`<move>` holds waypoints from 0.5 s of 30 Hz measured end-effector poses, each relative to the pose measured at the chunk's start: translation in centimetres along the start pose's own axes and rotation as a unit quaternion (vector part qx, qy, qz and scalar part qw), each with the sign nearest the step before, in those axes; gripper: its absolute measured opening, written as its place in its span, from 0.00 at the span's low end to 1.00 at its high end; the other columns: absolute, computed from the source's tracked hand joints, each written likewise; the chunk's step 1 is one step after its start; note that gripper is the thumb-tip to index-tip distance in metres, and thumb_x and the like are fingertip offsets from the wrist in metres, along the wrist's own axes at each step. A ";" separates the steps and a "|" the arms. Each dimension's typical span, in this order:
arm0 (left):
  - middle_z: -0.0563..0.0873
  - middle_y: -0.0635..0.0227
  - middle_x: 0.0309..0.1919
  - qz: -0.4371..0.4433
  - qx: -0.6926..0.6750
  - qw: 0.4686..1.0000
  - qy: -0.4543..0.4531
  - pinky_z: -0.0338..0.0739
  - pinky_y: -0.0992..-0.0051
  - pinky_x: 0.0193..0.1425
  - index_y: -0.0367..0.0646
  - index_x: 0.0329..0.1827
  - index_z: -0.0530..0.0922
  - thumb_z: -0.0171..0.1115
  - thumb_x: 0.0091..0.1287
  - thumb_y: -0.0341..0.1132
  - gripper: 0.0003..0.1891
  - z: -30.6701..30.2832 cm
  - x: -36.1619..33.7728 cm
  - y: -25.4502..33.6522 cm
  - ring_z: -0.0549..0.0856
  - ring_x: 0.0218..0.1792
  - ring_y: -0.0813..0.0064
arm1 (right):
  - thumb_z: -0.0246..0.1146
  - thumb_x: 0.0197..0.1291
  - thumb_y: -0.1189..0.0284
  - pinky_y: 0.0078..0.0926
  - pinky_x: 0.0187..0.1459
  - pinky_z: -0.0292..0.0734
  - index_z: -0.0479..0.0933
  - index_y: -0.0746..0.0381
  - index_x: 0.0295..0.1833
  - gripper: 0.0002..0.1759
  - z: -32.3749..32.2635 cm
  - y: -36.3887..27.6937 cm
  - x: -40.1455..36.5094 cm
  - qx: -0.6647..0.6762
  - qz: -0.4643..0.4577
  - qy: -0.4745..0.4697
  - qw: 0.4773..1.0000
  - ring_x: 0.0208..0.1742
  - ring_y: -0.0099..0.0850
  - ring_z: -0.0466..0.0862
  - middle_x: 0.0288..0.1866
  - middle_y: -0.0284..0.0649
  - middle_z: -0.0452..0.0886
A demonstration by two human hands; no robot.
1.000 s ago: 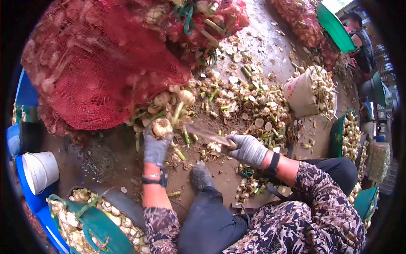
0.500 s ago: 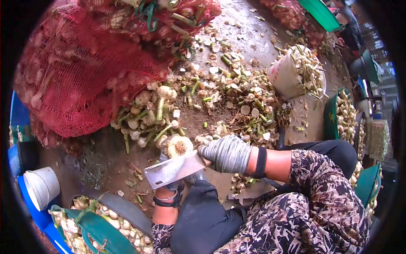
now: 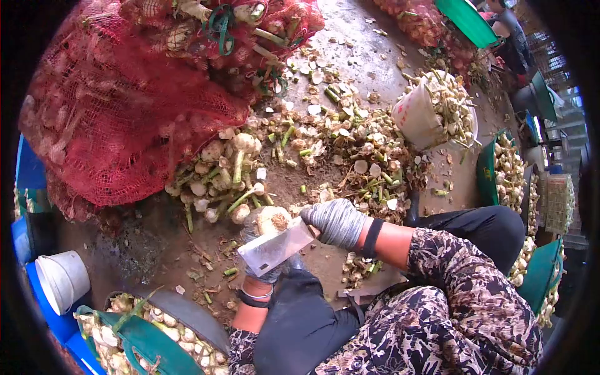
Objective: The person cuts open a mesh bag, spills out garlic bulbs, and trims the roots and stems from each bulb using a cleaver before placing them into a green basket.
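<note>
A garlic bulb (image 3: 273, 220), its root end facing up, is gripped in my gloved left hand (image 3: 269, 274), which is partly hidden behind a blade. My right hand (image 3: 337, 222), in a grey glove, is closed round the handle of a cleaver (image 3: 275, 249). The broad blade lies tilted across the front of the bulb, its upper edge right at the bulb's lower side. Just beyond my hands, a heap of untrimmed garlic (image 3: 215, 169) with green stems spills out beside a red mesh sack (image 3: 131, 125).
Cut stems and roots (image 3: 350, 140) litter the floor ahead. A white bucket (image 3: 412, 119) of trimmings leans to the right. Green tubs of garlic stand at right (image 3: 487, 169) and lower left (image 3: 150, 344). A white pail (image 3: 62, 281) sits at left. Another person (image 3: 515, 44) is at the far right.
My right hand and the cleaver have shifted right and the blade is tilted more steeply. My left hand has moved slightly right with the garlic bulb, still held root end up.
</note>
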State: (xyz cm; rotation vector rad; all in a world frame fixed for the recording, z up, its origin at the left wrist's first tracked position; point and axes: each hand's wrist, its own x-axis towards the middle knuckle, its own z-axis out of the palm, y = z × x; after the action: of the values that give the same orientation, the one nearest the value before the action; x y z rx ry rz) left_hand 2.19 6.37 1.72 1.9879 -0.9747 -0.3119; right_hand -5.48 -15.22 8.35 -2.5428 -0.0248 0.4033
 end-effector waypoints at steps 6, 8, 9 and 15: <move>0.78 0.62 0.58 -0.058 -0.110 0.992 0.030 0.71 0.66 0.67 0.41 0.65 0.67 0.73 0.55 0.26 0.34 -0.1 0.4 1.4 0.78 0.60 0.66 | 0.62 0.52 0.70 0.46 0.37 0.79 0.79 0.58 0.42 0.10 -0.5 0.4 0.8 -0.012 0.037 -0.034 0.999 0.39 0.49 0.85 0.35 0.48 0.84; 0.79 0.62 0.58 -0.030 -0.218 0.963 0.159 0.76 0.65 0.63 0.41 0.64 0.67 0.72 0.58 0.29 0.31 -2.0 1.4 5.5 0.80 0.58 0.66 | 0.64 0.56 0.66 0.40 0.43 0.80 0.83 0.55 0.47 0.13 3.5 7.4 1.3 -0.003 0.134 0.138 0.981 0.42 0.46 0.86 0.40 0.50 0.86; 0.80 0.62 0.56 -0.018 -0.152 0.978 0.139 0.79 0.65 0.59 0.41 0.63 0.67 0.74 0.57 0.37 0.33 -3.4 0.5 5.8 0.81 0.55 0.66 | 0.64 0.60 0.63 0.38 0.44 0.80 0.82 0.55 0.49 0.14 0.4 9.0 0.2 0.072 0.233 0.117 0.963 0.40 0.43 0.87 0.40 0.48 0.86; 0.82 0.62 0.51 -0.054 -0.160 0.981 0.095 0.79 0.65 0.58 0.40 0.63 0.69 0.74 0.58 0.51 0.36 -3.2 3.8 5.2 0.82 0.51 0.67 | 0.61 0.66 0.50 0.34 0.37 0.79 0.80 0.60 0.47 0.23 1.7 7.8 0.5 0.257 0.042 0.201 0.944 0.29 0.36 0.84 0.29 0.37 0.84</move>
State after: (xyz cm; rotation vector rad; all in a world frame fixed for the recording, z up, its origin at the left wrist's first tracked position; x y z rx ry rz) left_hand 3.72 3.92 8.31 1.7408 -0.6526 -0.3114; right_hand -6.04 -20.83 2.71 -2.0621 0.3047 -0.0819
